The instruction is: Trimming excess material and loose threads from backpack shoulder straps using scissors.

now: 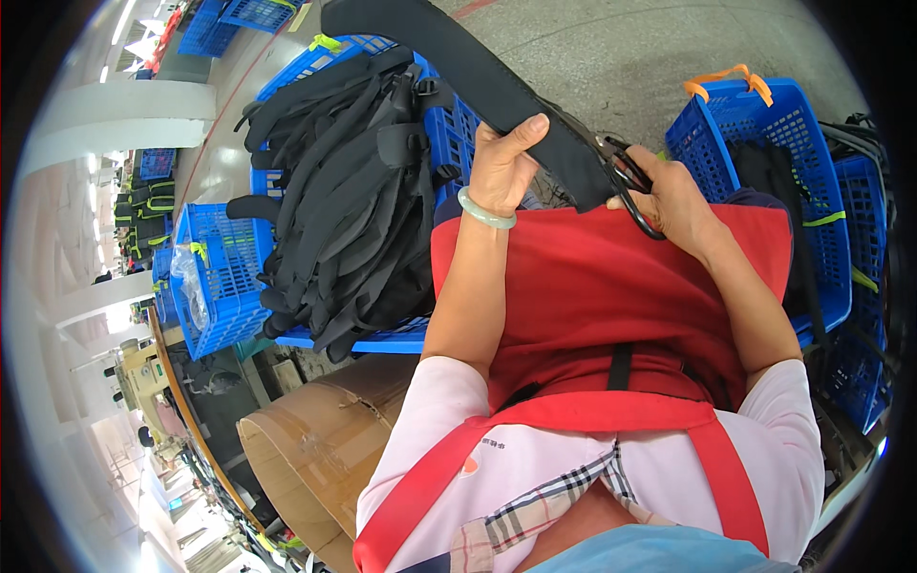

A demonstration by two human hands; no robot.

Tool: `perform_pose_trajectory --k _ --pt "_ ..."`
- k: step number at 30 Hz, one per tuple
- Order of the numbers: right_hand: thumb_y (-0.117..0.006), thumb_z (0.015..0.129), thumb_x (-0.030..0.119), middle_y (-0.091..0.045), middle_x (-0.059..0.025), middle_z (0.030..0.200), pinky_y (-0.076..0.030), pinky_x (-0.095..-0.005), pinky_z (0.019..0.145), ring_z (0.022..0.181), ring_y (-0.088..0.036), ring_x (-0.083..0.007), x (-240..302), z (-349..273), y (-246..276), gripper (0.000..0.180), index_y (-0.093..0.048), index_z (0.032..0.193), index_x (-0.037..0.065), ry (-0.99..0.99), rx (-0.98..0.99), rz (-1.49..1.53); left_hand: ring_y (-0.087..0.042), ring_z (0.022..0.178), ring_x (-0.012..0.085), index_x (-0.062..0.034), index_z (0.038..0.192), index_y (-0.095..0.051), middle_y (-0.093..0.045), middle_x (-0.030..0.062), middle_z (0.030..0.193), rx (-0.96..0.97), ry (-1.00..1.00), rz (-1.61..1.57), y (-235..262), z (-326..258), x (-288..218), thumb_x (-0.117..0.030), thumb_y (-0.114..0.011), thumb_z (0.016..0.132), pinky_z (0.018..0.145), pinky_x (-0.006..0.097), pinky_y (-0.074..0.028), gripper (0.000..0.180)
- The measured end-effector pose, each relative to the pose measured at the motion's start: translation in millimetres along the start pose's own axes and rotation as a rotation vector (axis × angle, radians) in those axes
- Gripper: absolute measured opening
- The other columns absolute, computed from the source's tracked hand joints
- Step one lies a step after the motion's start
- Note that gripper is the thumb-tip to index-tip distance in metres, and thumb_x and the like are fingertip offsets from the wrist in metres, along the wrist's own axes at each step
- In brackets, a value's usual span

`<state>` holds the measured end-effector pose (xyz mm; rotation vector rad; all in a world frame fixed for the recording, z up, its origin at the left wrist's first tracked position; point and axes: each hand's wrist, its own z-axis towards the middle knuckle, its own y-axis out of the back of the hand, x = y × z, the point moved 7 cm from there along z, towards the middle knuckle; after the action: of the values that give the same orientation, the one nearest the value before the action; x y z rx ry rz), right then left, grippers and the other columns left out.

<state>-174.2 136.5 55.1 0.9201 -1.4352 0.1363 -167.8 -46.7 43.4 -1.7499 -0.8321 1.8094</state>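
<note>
A long, curved black padded strap [478,76] slants across the top of the view, its wide end hanging over my red apron [611,286]. My left hand [503,170] is closed on the strap near its lower half, thumb on top. In my right hand [676,199] is a pair of black-handled scissors [632,172], with fingers through the loops. The scissors lie along the strap's right edge by its wide end. Exactly how the blades meet the edge is hidden. To the left, a heap of similar black padded straps [349,201] fills a blue basket.
The heaped blue basket [449,143] stands close to my left arm. Another blue crate [215,277] is beyond it, with a cardboard box [325,439] nearer me. At right, a blue basket [788,115] with orange ties holds dark material. Grey floor [611,57] lies ahead.
</note>
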Motion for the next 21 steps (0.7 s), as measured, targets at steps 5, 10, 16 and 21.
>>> perform_pose_trajectory --k 5,10,16,21 --pt "-0.078 0.075 0.035 -0.05 -0.0138 0.067 -0.041 -0.0338 0.058 0.062 -0.042 -0.0208 4.5 0.2 -0.8 0.051 -0.053 0.1 -0.002 0.028 0.031 -0.002 -0.065 0.082 0.0155 -0.0029 0.095 -0.065 -0.067 0.0044 0.09 0.057 -0.002 0.024 -4.9 -1.6 7.5 0.005 -0.067 0.082 0.076 0.03 -0.053 0.015" --pt "-0.074 0.08 0.027 -0.052 -0.0148 0.07 -0.042 -0.0341 0.06 0.063 -0.045 -0.026 -3.9 2.2 0.3 0.045 -0.05 0.106 -0.001 0.0 0.077 -0.007 -0.065 0.081 0.0157 -0.0037 0.092 -0.066 -0.067 0.0039 0.088 -0.055 0.0 -0.01 8.0 1.9 -3.7 0.002 -0.067 0.083 0.076 0.03 -0.053 0.011" --pt "-0.065 0.083 0.012 -0.058 -0.023 0.081 -0.044 -0.0414 0.066 0.074 -0.059 -0.0381 -2.9 6.4 -1.1 0.034 -0.045 0.108 0.0 0.102 0.002 -0.112 -0.065 0.081 0.0159 -0.0036 0.091 -0.067 -0.068 0.0057 0.09 0.019 0.02 -0.041 -1.7 -3.2 8.0 0.0 -0.069 0.082 0.075 0.031 -0.053 0.01" --pt "-0.066 0.081 0.013 -0.059 -0.0252 0.087 -0.044 -0.0449 0.069 0.08 -0.059 -0.0427 7.9 6.4 -3.9 0.037 -0.043 0.107 0.001 0.055 0.018 -0.101 -0.066 0.08 0.016 -0.0025 0.091 -0.067 -0.068 0.0063 0.089 0.059 -0.017 0.021 -6.9 -5.4 3.9 0.003 -0.068 0.082 0.074 0.031 -0.054 0.011"
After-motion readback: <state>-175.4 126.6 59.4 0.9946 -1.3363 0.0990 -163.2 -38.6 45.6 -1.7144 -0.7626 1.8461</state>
